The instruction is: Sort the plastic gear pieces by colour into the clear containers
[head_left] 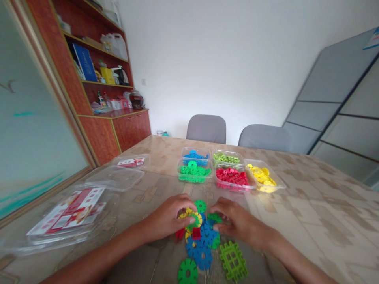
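On the near part of the table, several flat notched plastic discs lie in an overlapping cluster. My left hand (173, 215) has its thumb and fingers closed around a yellow notched disc (183, 215), with a green disc over its middle. My right hand (233, 221) is curled at the cluster's right side, fingers and thumb at a green notched disc (215, 217) beside the blue discs (204, 252). Between the hands sits a small red block (196, 233). Nearest me are a loose green disc (188, 271) and a lime-green square lattice piece (233, 260).
Beyond my hands stand clear tubs of blue (195, 156), green (194, 173), lime (226, 158), red (232, 179) and yellow pieces (263, 177). Clear plastic lids (115, 177) with printed labels lie at the left. Two grey chairs (206, 128) face the far edge.
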Demonstrator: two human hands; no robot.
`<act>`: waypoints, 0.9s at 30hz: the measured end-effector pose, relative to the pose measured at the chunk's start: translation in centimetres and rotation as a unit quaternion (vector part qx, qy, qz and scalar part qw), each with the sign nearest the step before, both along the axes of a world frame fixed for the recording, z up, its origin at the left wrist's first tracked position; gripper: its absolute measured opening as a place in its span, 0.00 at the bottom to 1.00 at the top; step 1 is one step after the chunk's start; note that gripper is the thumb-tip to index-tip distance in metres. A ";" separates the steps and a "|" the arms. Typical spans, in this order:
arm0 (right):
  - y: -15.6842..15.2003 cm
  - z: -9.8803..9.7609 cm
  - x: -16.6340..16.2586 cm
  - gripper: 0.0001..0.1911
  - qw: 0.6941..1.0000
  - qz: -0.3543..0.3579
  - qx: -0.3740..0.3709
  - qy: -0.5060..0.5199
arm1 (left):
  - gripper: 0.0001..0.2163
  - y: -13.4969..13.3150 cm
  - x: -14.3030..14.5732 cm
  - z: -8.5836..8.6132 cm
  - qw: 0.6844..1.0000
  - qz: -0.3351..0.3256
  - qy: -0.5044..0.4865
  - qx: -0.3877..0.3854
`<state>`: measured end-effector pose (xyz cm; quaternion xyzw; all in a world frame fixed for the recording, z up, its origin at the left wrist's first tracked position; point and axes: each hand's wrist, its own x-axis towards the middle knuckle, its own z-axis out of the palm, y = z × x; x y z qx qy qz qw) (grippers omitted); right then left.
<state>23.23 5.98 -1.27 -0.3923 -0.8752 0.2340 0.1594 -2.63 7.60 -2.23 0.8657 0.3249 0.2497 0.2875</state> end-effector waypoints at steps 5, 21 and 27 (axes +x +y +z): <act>-0.3 0.0 -0.1 0.11 1.000 -0.003 -0.026 -0.004 | 0.07 -0.7 0.2 0.7 0.995 -0.096 0.015 0.019; -0.3 0.5 1.4 0.14 0.998 0.003 -0.046 -0.033 | 0.17 0.0 -0.4 -0.3 0.997 -0.032 0.062 0.025; 0.3 -1.2 0.7 0.07 0.999 -0.006 -0.042 0.009 | 0.20 0.0 -0.9 -0.8 0.999 -0.019 0.041 -0.016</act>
